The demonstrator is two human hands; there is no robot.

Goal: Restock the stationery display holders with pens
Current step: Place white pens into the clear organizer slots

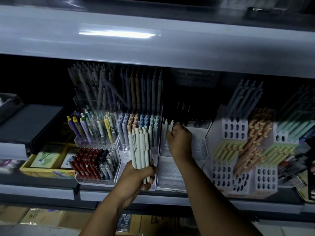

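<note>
Holding a bundle of pale pens (139, 147), roughly eight, exact count hidden, in left grip (136, 174), curled round lower barrels, near shelf (119, 196) front. Pinching, in right grip (179, 142), one of two upright pens (166, 127) at white slotted holder (199, 145), far left corner. Judged light, stiff, smooth, slippery when bunched; best taken mid-barrel, singly.

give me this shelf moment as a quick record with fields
left hand: grips the bundle of pale pens, upright
right hand: fingers pinch a pen standing in the holder
holder: white, most holes bare
left of holder: red pens
right of holder: orange pens
progress: restocking under way, bundle not yet placed
</note>
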